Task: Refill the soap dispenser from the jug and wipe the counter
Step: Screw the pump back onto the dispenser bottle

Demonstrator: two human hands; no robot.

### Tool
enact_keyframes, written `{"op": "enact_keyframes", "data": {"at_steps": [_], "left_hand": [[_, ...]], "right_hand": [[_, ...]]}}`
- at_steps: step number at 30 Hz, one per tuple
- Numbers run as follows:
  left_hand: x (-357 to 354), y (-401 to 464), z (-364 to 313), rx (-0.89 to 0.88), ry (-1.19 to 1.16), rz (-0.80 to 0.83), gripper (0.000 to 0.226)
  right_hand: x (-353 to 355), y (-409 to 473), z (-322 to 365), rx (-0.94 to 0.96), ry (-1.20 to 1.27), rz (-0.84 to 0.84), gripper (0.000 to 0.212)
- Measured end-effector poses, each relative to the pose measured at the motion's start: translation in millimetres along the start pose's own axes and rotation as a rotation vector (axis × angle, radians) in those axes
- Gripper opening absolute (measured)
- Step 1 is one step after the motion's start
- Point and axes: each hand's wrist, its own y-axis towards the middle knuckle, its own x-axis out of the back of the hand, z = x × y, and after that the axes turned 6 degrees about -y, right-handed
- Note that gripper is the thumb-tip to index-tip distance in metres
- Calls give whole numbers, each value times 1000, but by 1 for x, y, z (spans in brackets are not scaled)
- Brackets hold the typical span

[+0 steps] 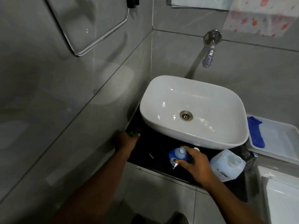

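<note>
Both my arms reach forward, low in the frame.
My left hand [125,141] is curled closed at centre-left; my right hand [196,164] grips, fingers wrapped, centre-right.

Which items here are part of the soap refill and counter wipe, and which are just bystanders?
In use: soap dispenser under the right hand; jug beside it; black counter; left hand on something green, unclear what.

Bystanders: basin, tap, white tray with blue cloth, mirror.
</note>
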Motion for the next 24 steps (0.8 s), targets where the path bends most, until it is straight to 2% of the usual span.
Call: {"op": "enact_keyframes", "data": {"at_steps": [2, 4, 7, 12, 14, 15, 18, 21, 24], "left_hand": [[-5, 9, -3, 59, 22, 3, 78], [-12, 13, -5, 82, 111, 24, 85], [-18, 14, -7, 107, 134, 61, 76], [-12, 0, -12, 185, -172, 150, 44], [-8, -20, -32, 116, -318, 193, 19], [-7, -31, -44, 44, -374, 198, 15], [-5, -71, -80, -225, -541, 201, 16], [-9, -104, -99, -467, -469, 220, 24], [-17, -119, -98, -599, -361, 235, 26]], "right_hand": [[0, 0, 0, -4, -4, 13, 47], [1, -1, 0, -9, -2, 25, 48], [3, -2, 2, -11, -5, 46, 49], [4, -3, 4, -3, 13, 50, 43], [3, -3, 4, -2, 20, 52, 42], [3, -3, 3, -5, 25, 51, 42], [1, -2, 2, -7, 33, 41, 40], [1, -1, 3, -10, 46, 20, 43], [0, -2, 3, -20, 54, 2, 50]]}}
